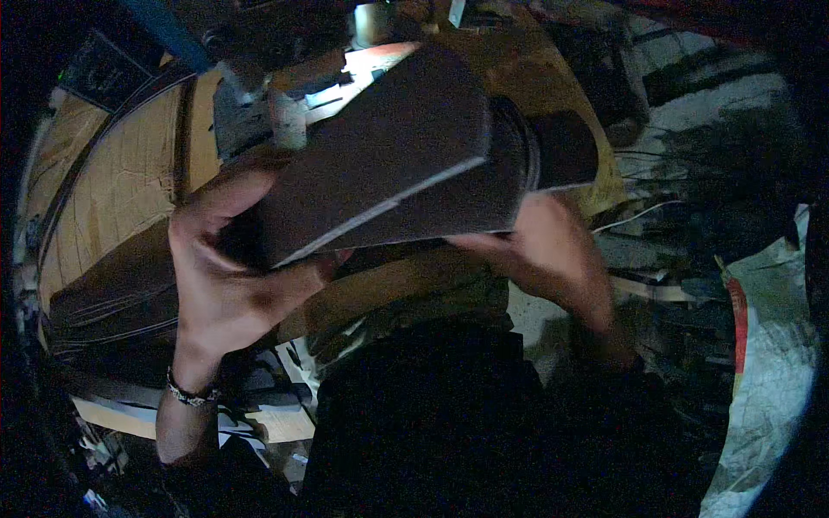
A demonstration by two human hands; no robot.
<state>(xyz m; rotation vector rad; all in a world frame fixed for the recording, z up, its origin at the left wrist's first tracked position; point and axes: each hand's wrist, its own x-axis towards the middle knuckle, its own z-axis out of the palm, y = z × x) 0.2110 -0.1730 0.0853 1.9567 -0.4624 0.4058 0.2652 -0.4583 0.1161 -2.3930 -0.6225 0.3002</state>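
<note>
Both of my hands hold up dark brown flat pieces with a pale cut edge; their material is hard to tell in the dim light. The upper piece (389,129) lies slanted over a lower piece (440,198), and the two edges spread apart toward the right. My left hand (229,285), with a bracelet at the wrist, is closed round the left end, its thumb along the lower edge. At the right end my right hand (561,250) grips from below, its fingers partly hidden behind the pieces. Another dark piece (566,147) sticks out beyond my right hand.
Behind the pieces stands a machine (250,104) on a wood-coloured table (553,78), beside a bright lit patch (380,59). More dark brown pieces (121,298) lie at left on a tan surface (138,164). A white cable (639,213) and a pale sack (768,363) are at right.
</note>
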